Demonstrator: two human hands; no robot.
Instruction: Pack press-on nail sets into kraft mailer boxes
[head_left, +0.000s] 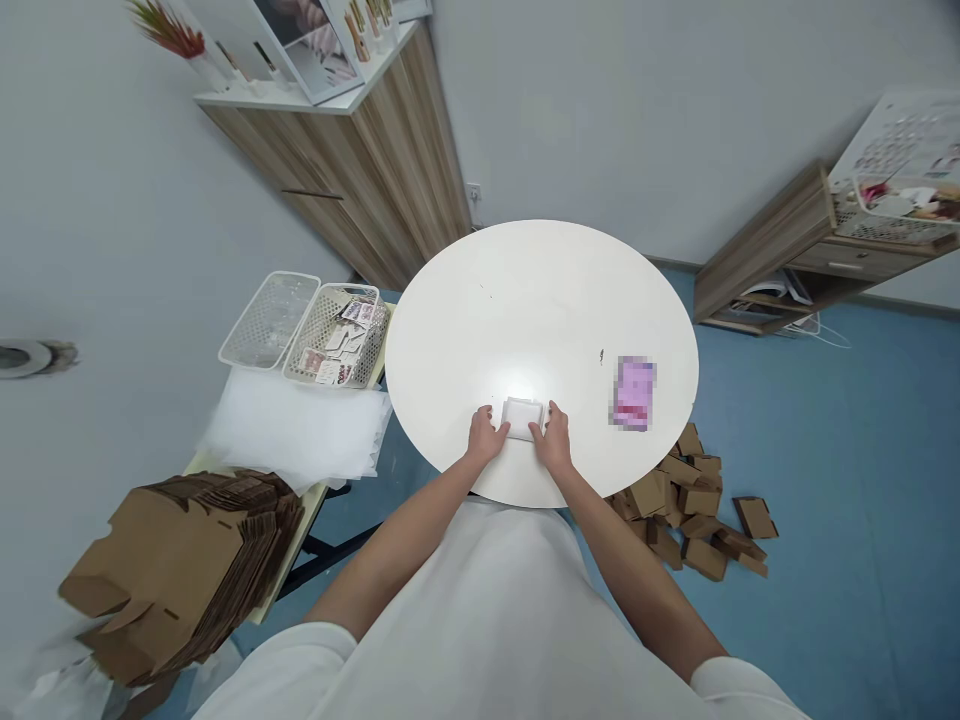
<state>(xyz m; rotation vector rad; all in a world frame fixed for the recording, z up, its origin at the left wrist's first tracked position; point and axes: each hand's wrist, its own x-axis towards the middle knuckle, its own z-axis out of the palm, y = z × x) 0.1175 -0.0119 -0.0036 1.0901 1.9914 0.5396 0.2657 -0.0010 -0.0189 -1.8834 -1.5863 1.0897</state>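
A small white rectangular packet [523,418], seemingly wrapped in thin white foam sheet, lies on the white oval table [540,290] near its front edge. My left hand [487,436] is at the packet's left side, its thumb on the near left corner and its fingers curled beside it. On the opposite side, my right hand [553,438] has its thumb against the near right corner, with the fingers bent along that edge. Between them the two hands hold the packet. What is inside the wrapping is hidden.
A pixelated purple item [634,394] lies on the table's right. At left are white baskets [259,320], one with small cards, white foam sheets [296,425] and stacked flat cardboard boxes [172,570]. Folded brown boxes [697,510] lie on the floor at right. A wooden cabinet [405,150] stands behind.
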